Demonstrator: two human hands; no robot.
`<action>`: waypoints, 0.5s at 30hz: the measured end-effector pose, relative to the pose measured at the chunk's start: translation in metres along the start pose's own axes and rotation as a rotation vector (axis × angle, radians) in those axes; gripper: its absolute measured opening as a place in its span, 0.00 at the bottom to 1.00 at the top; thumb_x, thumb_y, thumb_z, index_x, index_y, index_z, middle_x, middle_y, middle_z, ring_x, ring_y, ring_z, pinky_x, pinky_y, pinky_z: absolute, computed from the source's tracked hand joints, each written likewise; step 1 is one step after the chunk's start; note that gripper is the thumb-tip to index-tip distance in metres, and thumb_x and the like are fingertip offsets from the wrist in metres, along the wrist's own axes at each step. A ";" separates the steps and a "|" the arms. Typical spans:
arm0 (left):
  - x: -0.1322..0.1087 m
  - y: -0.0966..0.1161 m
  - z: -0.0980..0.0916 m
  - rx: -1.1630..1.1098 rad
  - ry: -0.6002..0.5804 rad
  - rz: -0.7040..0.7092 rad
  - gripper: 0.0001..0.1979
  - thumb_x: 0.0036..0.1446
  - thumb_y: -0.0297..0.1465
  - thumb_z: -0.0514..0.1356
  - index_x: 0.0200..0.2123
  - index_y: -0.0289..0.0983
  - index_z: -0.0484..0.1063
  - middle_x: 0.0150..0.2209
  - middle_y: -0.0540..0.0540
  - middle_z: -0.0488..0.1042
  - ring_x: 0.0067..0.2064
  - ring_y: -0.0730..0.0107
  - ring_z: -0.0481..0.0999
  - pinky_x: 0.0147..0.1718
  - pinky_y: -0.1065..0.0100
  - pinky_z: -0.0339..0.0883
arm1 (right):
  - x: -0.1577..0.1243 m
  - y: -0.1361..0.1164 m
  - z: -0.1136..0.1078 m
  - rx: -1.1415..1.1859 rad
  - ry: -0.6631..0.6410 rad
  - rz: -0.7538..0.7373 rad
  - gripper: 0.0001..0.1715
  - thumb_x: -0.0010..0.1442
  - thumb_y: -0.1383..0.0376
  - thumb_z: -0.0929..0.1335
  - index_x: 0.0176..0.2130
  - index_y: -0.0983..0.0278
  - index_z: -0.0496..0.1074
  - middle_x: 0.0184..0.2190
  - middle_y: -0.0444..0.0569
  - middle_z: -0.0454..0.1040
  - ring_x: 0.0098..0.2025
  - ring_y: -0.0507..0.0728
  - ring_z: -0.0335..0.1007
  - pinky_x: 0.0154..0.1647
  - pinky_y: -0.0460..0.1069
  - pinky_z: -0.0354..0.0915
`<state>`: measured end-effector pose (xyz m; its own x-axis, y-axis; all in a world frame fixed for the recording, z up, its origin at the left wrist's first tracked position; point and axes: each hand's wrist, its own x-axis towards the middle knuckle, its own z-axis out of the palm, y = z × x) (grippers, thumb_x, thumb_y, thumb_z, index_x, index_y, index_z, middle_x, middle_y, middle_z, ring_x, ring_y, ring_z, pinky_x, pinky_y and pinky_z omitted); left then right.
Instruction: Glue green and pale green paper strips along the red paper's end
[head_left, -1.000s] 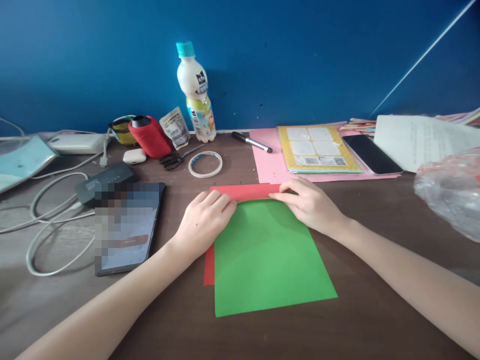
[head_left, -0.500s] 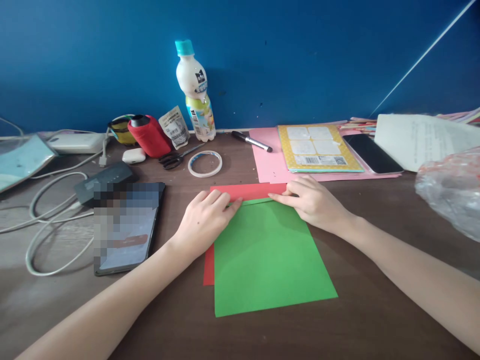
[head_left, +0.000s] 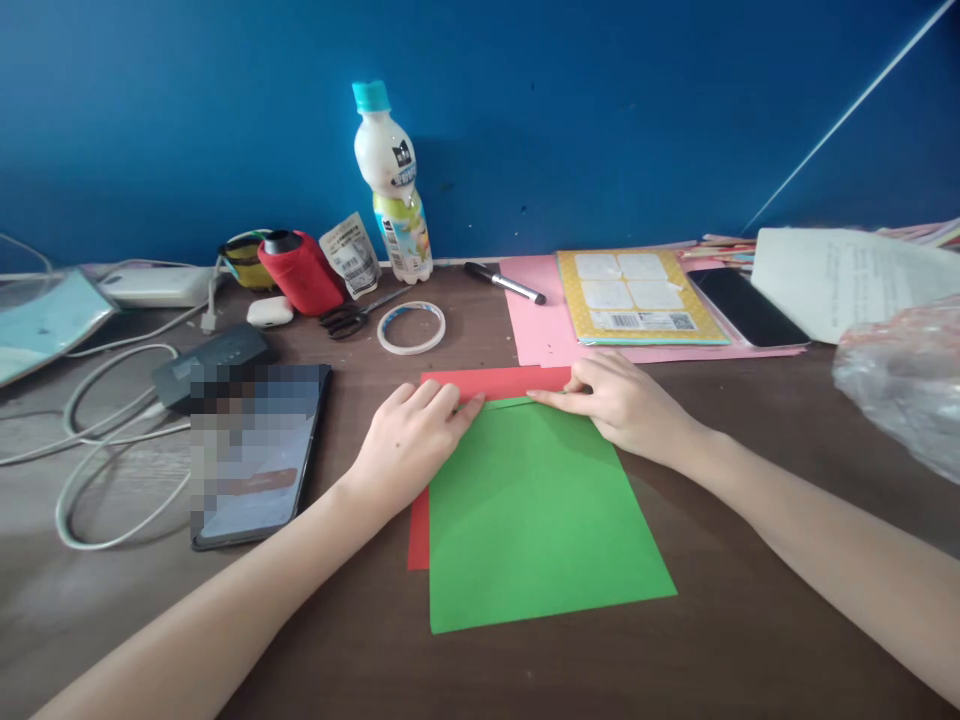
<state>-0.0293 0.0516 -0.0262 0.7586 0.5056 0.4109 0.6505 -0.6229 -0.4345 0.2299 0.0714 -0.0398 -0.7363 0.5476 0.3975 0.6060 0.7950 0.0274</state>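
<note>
A green paper sheet (head_left: 540, 510) lies on a red sheet (head_left: 510, 381), whose strip shows along the top and left. My left hand (head_left: 409, 440) rests with its fingers flat and together on the green sheet's top left corner, holding nothing. My right hand (head_left: 622, 405) is at the top right corner, its fingertips pinching the green sheet's top edge. That edge is slightly raised between the two hands.
A phone (head_left: 251, 455) and white cables (head_left: 112, 430) lie on the left. Behind the papers are a tape ring (head_left: 411, 328), scissors (head_left: 346, 318), a drink bottle (head_left: 391, 185), a marker (head_left: 504, 284), pink paper (head_left: 536, 330) and a yellow pad (head_left: 637, 298). A plastic bag (head_left: 907, 385) sits at right.
The green sheet's top edge has lifted a little off the red sheet. My right fingertips have slid slightly left along it. My left hand has barely moved.
</note>
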 end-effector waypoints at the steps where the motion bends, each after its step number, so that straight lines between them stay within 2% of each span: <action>1: 0.000 0.000 0.000 0.004 0.005 0.001 0.16 0.61 0.24 0.45 0.41 0.37 0.72 0.23 0.48 0.65 0.26 0.70 0.63 0.24 0.67 0.52 | 0.000 0.000 0.000 0.001 0.002 -0.002 0.29 0.57 0.81 0.55 0.48 0.59 0.70 0.25 0.47 0.60 0.31 0.55 0.54 0.32 0.49 0.54; 15: 0.003 0.000 -0.002 0.015 0.013 0.003 0.15 0.61 0.24 0.46 0.38 0.37 0.72 0.23 0.49 0.65 0.25 0.71 0.63 0.23 0.67 0.51 | 0.000 0.000 0.001 -0.001 0.051 -0.035 0.26 0.58 0.80 0.55 0.45 0.60 0.72 0.23 0.47 0.58 0.30 0.54 0.52 0.30 0.49 0.53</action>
<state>-0.0272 0.0516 -0.0238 0.7600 0.4963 0.4197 0.6489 -0.6151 -0.4478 0.2293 0.0714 -0.0403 -0.7405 0.5054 0.4429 0.5807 0.8129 0.0434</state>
